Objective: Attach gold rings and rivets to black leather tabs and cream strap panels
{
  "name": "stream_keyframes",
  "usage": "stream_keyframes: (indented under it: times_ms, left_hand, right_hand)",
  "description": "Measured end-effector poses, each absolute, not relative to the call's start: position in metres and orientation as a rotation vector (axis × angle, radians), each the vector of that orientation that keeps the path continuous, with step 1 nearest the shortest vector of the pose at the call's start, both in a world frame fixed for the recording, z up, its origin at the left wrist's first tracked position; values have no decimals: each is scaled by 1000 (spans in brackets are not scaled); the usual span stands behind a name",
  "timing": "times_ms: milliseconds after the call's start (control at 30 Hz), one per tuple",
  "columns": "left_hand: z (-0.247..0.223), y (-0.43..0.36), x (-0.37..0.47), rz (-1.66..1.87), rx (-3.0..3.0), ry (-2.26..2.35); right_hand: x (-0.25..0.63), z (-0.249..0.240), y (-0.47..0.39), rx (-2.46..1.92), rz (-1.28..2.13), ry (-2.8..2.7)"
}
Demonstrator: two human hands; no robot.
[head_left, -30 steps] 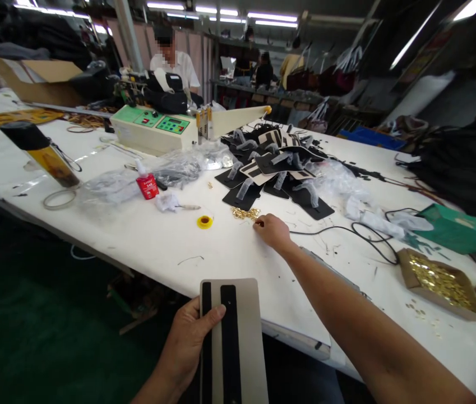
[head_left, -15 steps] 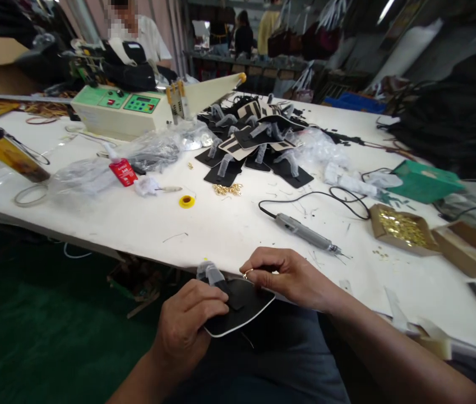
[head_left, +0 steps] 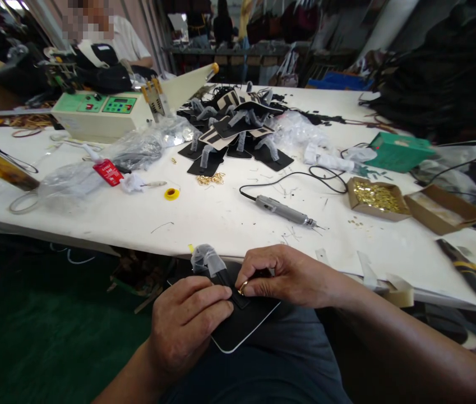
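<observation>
A black panel with a white edge (head_left: 241, 322) rests over my lap at the table's front edge. My left hand (head_left: 191, 317) grips its left side, fingers on top, thumb hidden. A strap wrapped in clear plastic (head_left: 208, 260) rises from the panel beyond those fingers. Between the thumb and forefinger of my right hand (head_left: 277, 275) is a small gold ring-like clasp (head_left: 242, 288), held close over the black strap piece, beside my left fingertips. Whether the clasp touches the strap cannot be made out.
On the white table (head_left: 204, 224) lie a grey electric screwdriver (head_left: 283, 211), a yellow spool (head_left: 171, 194), gold clasps (head_left: 211, 179), a red glue bottle (head_left: 108, 171), stacked black panels (head_left: 225, 132) and a box of gold parts (head_left: 378, 197). A green-topped machine (head_left: 98, 115) stands behind; a person sits beyond it.
My right hand has brought the gold clasp down and left to the strap, near my left fingers. The panel has tilted and more of it shows. The camera view has shifted.
</observation>
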State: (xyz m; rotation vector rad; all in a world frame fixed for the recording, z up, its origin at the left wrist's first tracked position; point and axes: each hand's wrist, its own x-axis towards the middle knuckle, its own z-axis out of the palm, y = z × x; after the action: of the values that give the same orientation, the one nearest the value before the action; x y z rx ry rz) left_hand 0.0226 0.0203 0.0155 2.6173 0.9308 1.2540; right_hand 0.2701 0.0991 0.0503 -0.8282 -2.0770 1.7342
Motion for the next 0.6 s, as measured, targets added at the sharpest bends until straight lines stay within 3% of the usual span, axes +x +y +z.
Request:
stream_keyframes:
  times_ms: [600]
  left_hand:
    - [14,12,45,1263,2610,946]
  right_hand:
    - [284,47,79,-936,1649,-2021]
